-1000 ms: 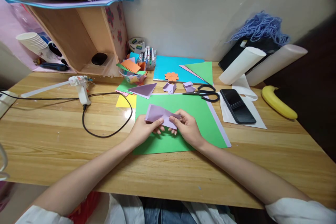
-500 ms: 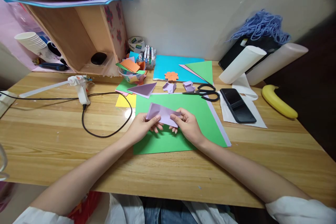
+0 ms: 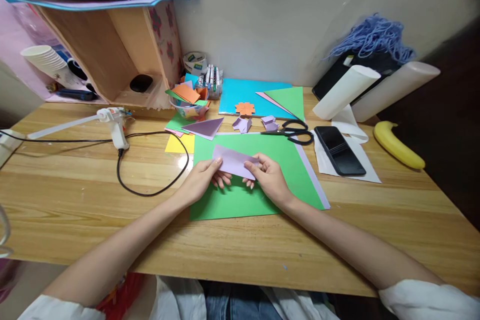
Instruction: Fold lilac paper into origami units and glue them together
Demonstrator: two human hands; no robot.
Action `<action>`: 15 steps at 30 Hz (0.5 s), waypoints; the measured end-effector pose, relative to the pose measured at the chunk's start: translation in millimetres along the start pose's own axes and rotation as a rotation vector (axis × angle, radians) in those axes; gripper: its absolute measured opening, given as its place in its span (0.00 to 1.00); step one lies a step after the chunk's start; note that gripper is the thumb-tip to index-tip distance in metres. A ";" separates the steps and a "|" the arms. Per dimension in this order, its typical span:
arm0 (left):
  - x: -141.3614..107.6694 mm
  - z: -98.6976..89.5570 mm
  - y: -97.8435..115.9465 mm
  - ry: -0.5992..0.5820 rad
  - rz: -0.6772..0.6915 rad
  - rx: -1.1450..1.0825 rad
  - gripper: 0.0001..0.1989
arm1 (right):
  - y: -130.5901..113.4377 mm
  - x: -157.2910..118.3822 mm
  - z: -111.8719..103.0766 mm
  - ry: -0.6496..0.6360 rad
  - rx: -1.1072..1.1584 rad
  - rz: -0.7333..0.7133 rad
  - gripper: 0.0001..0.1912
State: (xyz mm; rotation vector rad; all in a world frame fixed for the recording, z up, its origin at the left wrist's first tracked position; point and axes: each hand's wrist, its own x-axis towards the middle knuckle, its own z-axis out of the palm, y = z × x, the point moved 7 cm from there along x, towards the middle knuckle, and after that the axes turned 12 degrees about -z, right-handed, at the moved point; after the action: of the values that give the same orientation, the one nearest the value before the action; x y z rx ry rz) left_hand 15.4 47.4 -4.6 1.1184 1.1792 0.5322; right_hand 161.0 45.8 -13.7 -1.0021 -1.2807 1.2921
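Note:
A purple paper strip [image 3: 236, 162] is held between both hands above a large green sheet [image 3: 258, 200]. My left hand [image 3: 205, 176] pinches its left end, thumb on top, the other fingers partly hidden beneath. At the right end, my right hand [image 3: 268, 176] grips it the same way. Behind the green sheet lie two small folded purple pieces [image 3: 242, 125] and a purple triangle [image 3: 208, 128]. Black-handled scissors [image 3: 294, 132] rest at the sheet's upper right edge. An orange paper flower [image 3: 245, 108] lies on the front edge of a blue sheet [image 3: 240, 91].
A glue gun [image 3: 117, 130] with a looping black cable stands left. A bowl of paper scraps [image 3: 187, 105] and markers [image 3: 212, 80] are behind. At right are a phone [image 3: 339, 151], a banana [image 3: 399, 145] and white rolls [image 3: 347, 91]. An open wooden box [image 3: 108, 55] stands back left.
My left hand has shifted slightly left along the purple paper, its thumb now at the left end. The strip looks flatter. My right hand has barely moved.

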 end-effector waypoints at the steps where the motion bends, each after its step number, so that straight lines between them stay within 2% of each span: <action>1: 0.1 -0.3 0.5 -0.006 -0.001 0.018 0.23 | -0.1 0.2 -0.3 0.002 0.007 -0.001 0.18; 8: -5.6 -2.8 4.5 0.054 -0.031 0.185 0.12 | -2.8 -0.4 3.4 -0.050 0.013 -0.027 0.14; 12: -9.5 0.5 4.0 0.080 -0.064 0.234 0.11 | -4.2 -3.2 6.8 -0.087 0.014 -0.043 0.13; 15: -9.9 1.5 6.8 0.101 -0.017 0.242 0.11 | -3.1 -4.3 8.8 -0.107 0.020 -0.040 0.12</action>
State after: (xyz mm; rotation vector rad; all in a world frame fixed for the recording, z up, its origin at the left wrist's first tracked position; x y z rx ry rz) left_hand 14.7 41.4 5.9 1.2977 1.3664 0.4450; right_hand 153.2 40.0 -10.3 -0.8996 -1.3599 1.3399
